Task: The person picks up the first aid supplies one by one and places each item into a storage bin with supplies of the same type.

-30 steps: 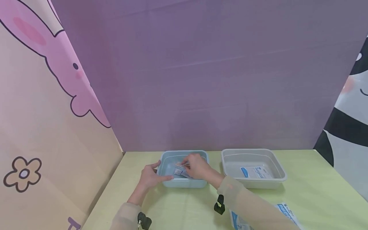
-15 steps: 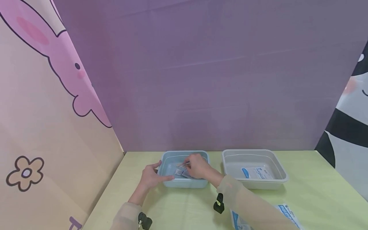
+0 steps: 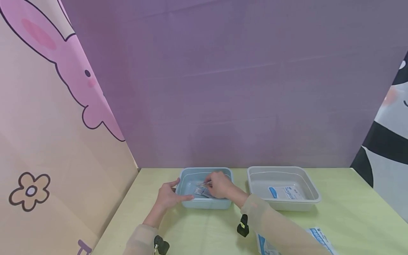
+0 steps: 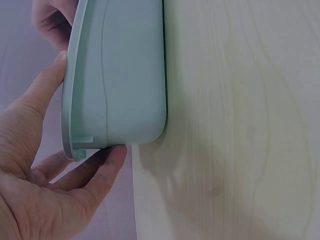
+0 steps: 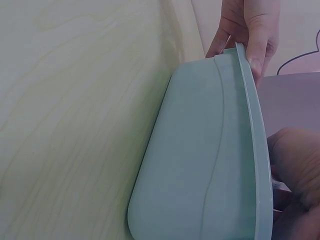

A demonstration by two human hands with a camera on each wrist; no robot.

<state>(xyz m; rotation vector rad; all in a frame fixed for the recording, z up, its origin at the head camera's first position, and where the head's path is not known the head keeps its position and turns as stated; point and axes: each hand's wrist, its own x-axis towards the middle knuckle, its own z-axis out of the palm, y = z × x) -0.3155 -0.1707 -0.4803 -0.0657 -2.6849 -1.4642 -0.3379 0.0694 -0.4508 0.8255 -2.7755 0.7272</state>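
In the head view a light blue plastic bin point(image 3: 207, 203) stands at the back of the table. My left hand point(image 3: 168, 196) grips it at the left front corner, thumb along the front rim. The left wrist view shows the fingers point(image 4: 107, 167) curled against the bin's short side, below the rim. My right hand point(image 3: 220, 185) reaches down inside the bin, pinching several thin pale sticks point(image 3: 205, 183); their kind is too small to tell. Beneath them lies a clear packet with printing point(image 3: 201, 192). In the right wrist view the bin's wall hides the right fingertips.
To the right stands a larger off-white bin point(image 3: 294, 204) with a packet marked "Surgical" point(image 3: 287, 192) inside. Blue-and-white printed packages point(image 3: 319, 236) lie at the front right, partly behind the right sleeve. A purple partition point(image 3: 204, 106) rises behind the table.
The right hand and its sticks have dipped slightly inside the bin. The left hand keeps its grip, and the head view has shifted a little.
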